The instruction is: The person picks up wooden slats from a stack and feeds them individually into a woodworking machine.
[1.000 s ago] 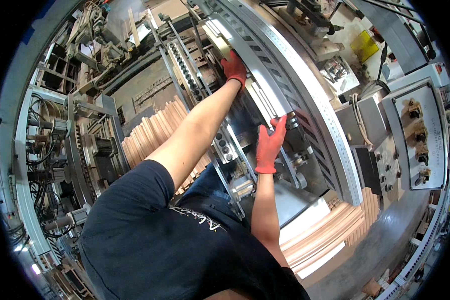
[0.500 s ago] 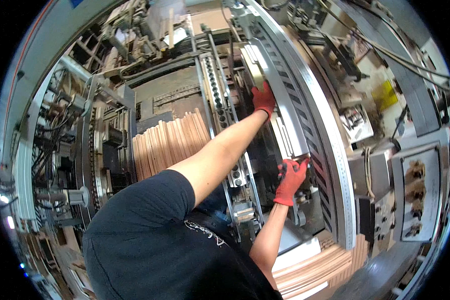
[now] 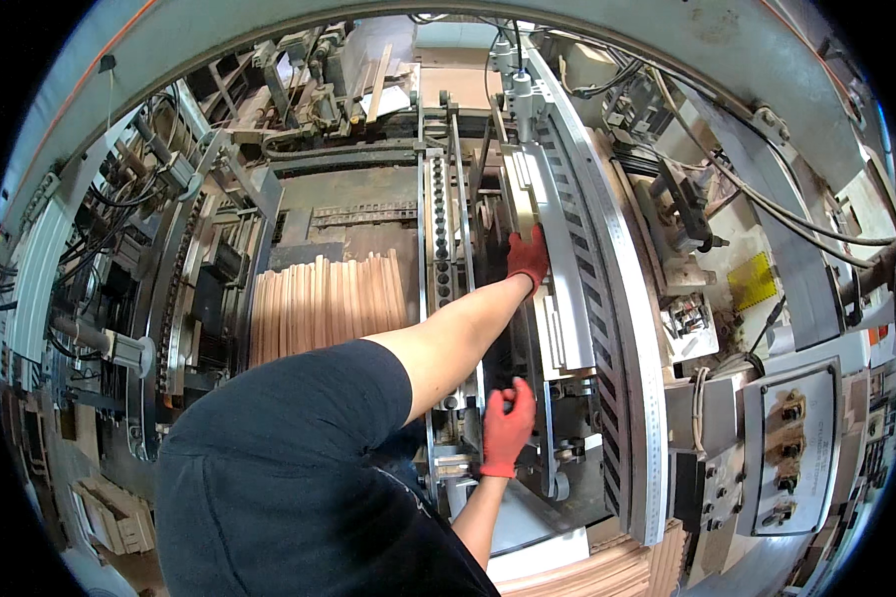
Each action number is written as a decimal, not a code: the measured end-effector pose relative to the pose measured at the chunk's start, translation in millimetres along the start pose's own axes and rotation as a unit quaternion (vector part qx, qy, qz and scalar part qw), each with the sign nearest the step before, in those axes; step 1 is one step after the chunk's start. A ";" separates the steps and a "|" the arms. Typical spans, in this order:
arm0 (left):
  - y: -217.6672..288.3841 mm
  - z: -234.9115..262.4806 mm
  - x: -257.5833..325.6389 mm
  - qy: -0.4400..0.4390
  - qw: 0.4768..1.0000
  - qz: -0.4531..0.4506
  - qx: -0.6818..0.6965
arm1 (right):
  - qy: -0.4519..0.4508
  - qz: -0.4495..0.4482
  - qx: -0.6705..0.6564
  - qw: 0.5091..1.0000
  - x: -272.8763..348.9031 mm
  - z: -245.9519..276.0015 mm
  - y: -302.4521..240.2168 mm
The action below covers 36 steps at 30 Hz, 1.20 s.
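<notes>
Cream-coloured, the long strip point(image 3: 525, 211) points forward under the nearer, curled left hand point(image 3: 528, 259) (I can't tell its grip), ahead and right of the half-open, empty-looking right hand point(image 3: 508, 430).

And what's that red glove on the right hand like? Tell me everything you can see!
The red glove on the right hand looks like fabric, with dark patches showing inside the bent fingers. It ends in a snug cuff at the wrist, leaving the forearm bare. The fingers point away from the body, slightly curled, and seem to hold nothing. It sits left of a metal bar, apparently touching nothing.
</notes>
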<state>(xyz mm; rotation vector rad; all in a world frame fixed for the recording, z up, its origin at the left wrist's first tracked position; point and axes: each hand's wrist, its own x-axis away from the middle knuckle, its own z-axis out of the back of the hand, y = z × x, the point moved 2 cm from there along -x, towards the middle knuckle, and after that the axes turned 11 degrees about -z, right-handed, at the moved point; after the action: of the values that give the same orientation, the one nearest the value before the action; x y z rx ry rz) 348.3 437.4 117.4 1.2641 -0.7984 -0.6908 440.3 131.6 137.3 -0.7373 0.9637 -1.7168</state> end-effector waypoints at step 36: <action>-15.3 -4.2 -13.3 0.047 0.996 -0.074 -0.022 | -0.272 -0.082 -0.093 0.954 -0.1 -18.2 19.0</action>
<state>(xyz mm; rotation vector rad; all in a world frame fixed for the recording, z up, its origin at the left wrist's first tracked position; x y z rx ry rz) 344.2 447.9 100.1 1.3164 -0.6132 -0.7578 434.1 132.8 111.8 -1.3621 0.6908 -1.4475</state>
